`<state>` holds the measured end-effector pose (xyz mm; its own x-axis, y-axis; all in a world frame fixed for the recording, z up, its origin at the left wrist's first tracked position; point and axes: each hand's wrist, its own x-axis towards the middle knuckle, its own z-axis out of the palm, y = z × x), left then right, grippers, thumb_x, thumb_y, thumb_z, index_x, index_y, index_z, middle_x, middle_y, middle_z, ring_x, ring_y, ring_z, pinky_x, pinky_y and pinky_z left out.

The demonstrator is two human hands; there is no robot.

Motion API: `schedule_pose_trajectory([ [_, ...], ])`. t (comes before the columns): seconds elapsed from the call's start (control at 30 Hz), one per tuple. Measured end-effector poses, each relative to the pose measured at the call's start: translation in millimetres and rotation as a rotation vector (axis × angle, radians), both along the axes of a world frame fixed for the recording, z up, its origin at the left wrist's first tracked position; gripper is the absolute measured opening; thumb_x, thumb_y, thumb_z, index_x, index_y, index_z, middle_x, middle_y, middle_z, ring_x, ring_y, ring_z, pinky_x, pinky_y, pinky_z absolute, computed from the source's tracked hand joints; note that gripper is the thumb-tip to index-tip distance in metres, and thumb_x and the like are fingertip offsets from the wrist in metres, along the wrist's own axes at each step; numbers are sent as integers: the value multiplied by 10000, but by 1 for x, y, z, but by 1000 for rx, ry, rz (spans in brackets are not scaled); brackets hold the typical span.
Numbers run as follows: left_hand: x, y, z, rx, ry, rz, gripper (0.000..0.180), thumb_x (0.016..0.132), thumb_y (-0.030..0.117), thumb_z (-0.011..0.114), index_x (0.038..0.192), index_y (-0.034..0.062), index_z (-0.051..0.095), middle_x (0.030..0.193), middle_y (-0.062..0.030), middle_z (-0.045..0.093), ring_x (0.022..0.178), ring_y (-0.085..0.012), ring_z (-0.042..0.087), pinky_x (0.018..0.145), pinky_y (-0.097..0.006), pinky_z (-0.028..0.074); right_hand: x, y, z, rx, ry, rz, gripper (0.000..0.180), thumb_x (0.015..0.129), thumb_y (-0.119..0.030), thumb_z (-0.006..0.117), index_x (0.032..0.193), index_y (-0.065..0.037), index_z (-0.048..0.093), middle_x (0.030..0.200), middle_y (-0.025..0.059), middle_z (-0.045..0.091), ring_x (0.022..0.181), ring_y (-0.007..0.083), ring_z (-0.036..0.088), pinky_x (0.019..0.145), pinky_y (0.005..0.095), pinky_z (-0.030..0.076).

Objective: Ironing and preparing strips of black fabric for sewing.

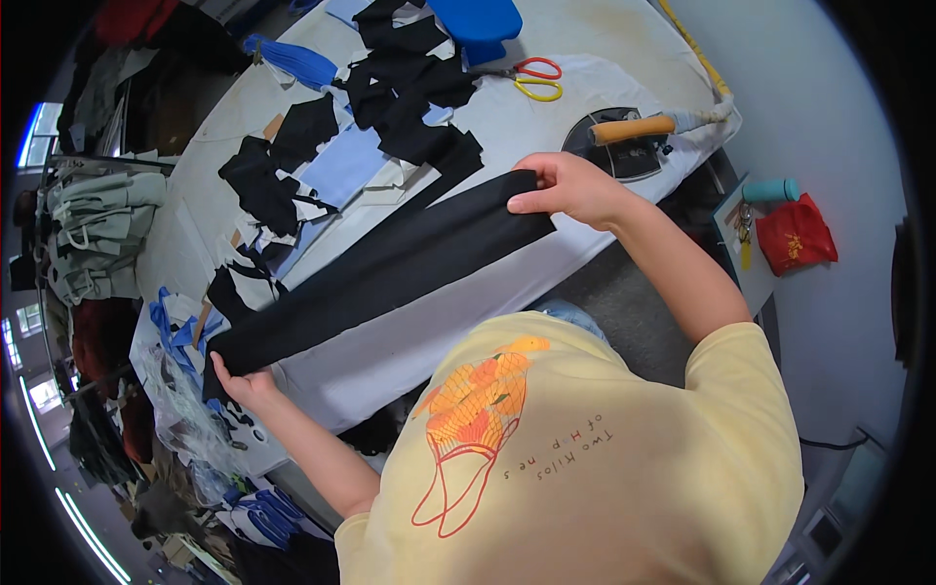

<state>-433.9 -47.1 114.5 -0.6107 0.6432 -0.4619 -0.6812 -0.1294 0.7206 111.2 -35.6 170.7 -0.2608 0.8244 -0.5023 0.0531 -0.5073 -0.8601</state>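
Observation:
A long, wide piece of black fabric (380,268) stretches slantwise in front of me, over the white-covered table (546,117). Its right end is pinched between the thumb and fingers of my right hand (575,191). At the lower left end, my left hand (250,386) grips the fabric near its corner, with some fingers hidden under it. Just beyond the strip lie black cut fabric pieces (414,93) and a light blue piece (343,166), heaped with white scraps. Right of them, near my right hand, rests an iron (624,141) with a wooden handle.
Scissors (536,80) with red and yellow handles lie by a blue plastic object (478,24) at the far side. Clear plastic wrap (180,409) bunches at the left edge. A red bag (798,237) and teal bottle (770,190) stand right. Garments (102,229) hang left.

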Motion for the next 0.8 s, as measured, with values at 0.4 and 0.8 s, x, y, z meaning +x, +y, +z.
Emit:
schedule_pose_trajectory([
  [0.4, -10, -129, -110, 108, -217, -414, 338, 1007, 232, 528, 1269, 25, 579, 1301, -129, 618, 1234, -270, 562, 1061, -438, 426, 15, -36, -144, 237, -469, -427, 247, 920, -243, 671, 886, 1, 654, 745, 30, 643, 683, 107, 540, 639, 289, 438],
  [0.8, 14, -128, -140, 255, -367, -328, 335, 1024, 187, 460, 1294, 11, 554, 1340, -144, 585, 1279, -302, 519, 1107, -466, 370, 3, -2, -139, 538, -820, -237, 270, 925, -226, 655, 843, 28, 618, 682, 161, 572, 595, 232, 489, 598, 332, 422],
])
